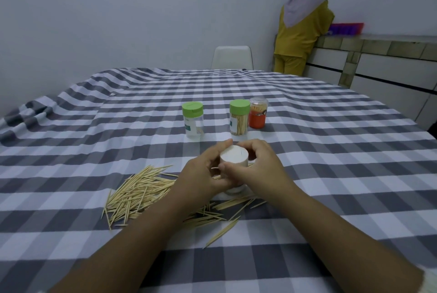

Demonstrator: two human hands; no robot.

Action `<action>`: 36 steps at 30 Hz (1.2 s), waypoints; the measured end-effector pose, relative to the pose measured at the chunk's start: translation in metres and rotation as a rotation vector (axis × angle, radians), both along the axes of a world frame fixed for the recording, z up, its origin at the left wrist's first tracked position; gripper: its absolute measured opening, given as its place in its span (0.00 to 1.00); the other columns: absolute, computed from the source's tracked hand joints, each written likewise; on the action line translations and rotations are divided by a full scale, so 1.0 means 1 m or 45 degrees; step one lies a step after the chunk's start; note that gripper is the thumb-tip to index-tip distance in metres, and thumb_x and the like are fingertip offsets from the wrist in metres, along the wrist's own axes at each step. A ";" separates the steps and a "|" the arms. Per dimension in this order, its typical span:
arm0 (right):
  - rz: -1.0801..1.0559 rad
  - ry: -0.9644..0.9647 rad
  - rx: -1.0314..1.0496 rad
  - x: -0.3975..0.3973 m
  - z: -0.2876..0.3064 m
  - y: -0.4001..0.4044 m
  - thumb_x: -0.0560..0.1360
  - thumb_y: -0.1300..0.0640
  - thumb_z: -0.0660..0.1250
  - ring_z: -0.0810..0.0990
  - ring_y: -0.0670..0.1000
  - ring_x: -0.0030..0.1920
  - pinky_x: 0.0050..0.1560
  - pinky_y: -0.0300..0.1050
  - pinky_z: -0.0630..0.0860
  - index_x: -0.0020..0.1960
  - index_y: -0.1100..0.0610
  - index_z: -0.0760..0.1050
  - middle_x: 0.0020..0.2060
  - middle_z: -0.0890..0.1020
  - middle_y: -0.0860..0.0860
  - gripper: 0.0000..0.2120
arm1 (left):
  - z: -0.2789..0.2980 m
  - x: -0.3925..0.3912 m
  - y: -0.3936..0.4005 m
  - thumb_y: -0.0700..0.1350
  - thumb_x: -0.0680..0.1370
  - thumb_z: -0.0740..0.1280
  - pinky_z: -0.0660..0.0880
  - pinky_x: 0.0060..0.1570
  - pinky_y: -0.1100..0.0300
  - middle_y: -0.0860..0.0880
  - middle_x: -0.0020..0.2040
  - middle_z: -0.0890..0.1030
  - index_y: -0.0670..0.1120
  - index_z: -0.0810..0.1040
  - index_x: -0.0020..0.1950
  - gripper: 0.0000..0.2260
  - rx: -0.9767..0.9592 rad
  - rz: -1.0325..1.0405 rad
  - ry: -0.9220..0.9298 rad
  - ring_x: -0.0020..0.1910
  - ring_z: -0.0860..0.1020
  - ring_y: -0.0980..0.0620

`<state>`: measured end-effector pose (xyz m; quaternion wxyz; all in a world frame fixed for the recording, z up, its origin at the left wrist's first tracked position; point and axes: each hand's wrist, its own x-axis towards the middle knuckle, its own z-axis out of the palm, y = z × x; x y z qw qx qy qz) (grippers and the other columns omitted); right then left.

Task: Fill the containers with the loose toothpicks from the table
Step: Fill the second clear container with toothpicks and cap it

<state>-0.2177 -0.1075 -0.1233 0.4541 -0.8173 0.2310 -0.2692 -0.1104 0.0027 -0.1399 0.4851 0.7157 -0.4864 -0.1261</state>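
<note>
Both hands, the left hand (pixel 203 174) and the right hand (pixel 256 169), have their fingers curled round a white-lidded round plastic container (pixel 234 161) standing on the grey-and-white checked worktop (pixel 331 162). Loose pale wooden toothpicks (pixel 139 192) lie scattered just beside and beneath the hands. Behind stand two green-lidded clear jars (pixel 192 118) and, touching the right one, an orange-labelled clear tub (pixel 258 112).
</note>
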 end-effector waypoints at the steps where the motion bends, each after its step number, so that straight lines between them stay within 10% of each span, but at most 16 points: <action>1: -0.024 -0.007 0.027 0.001 -0.002 0.001 0.63 0.45 0.76 0.71 0.47 0.56 0.53 0.46 0.77 0.57 0.48 0.68 0.54 0.71 0.46 0.27 | 0.001 0.000 0.001 0.42 0.69 0.75 0.73 0.52 0.73 0.61 0.57 0.77 0.64 0.65 0.66 0.32 0.007 0.003 -0.028 0.55 0.76 0.67; 6: 0.096 0.003 0.055 -0.002 0.000 0.000 0.69 0.48 0.72 0.68 0.46 0.62 0.57 0.43 0.75 0.69 0.45 0.63 0.60 0.67 0.44 0.31 | 0.002 -0.001 0.000 0.41 0.70 0.75 0.76 0.52 0.69 0.61 0.56 0.76 0.67 0.66 0.63 0.31 0.003 0.001 -0.017 0.55 0.77 0.65; 10: -0.027 -0.064 0.024 0.001 -0.001 0.004 0.65 0.46 0.76 0.71 0.46 0.56 0.47 0.37 0.74 0.58 0.48 0.67 0.54 0.70 0.46 0.27 | 0.002 -0.001 0.000 0.42 0.70 0.75 0.76 0.52 0.69 0.60 0.56 0.77 0.67 0.65 0.63 0.31 0.006 0.016 -0.041 0.56 0.78 0.60; 14: 0.104 -0.008 0.112 0.000 -0.001 0.002 0.68 0.46 0.73 0.67 0.47 0.64 0.60 0.48 0.75 0.69 0.46 0.62 0.62 0.66 0.45 0.34 | 0.002 -0.001 0.000 0.41 0.71 0.74 0.75 0.49 0.71 0.64 0.55 0.75 0.66 0.66 0.64 0.30 0.010 0.003 -0.007 0.54 0.77 0.63; 19: -0.011 -0.084 -0.014 0.000 -0.001 0.002 0.67 0.49 0.75 0.71 0.45 0.56 0.48 0.34 0.72 0.63 0.50 0.70 0.53 0.70 0.45 0.27 | 0.001 -0.001 -0.002 0.40 0.70 0.74 0.77 0.54 0.63 0.58 0.57 0.78 0.69 0.66 0.60 0.31 -0.009 0.011 0.021 0.55 0.78 0.61; 30: 0.155 0.083 0.051 -0.003 0.003 -0.005 0.68 0.52 0.74 0.73 0.46 0.59 0.53 0.37 0.75 0.68 0.49 0.67 0.61 0.71 0.47 0.31 | 0.003 -0.003 -0.003 0.41 0.71 0.74 0.76 0.51 0.69 0.57 0.59 0.76 0.60 0.66 0.70 0.33 0.037 0.033 0.028 0.55 0.77 0.63; 36: 0.022 -0.047 0.071 0.018 0.017 -0.010 0.66 0.55 0.76 0.74 0.48 0.59 0.58 0.45 0.75 0.68 0.53 0.70 0.59 0.76 0.49 0.32 | 0.020 0.015 -0.002 0.48 0.72 0.73 0.68 0.66 0.59 0.54 0.69 0.69 0.55 0.61 0.74 0.34 0.000 0.185 -0.210 0.67 0.68 0.58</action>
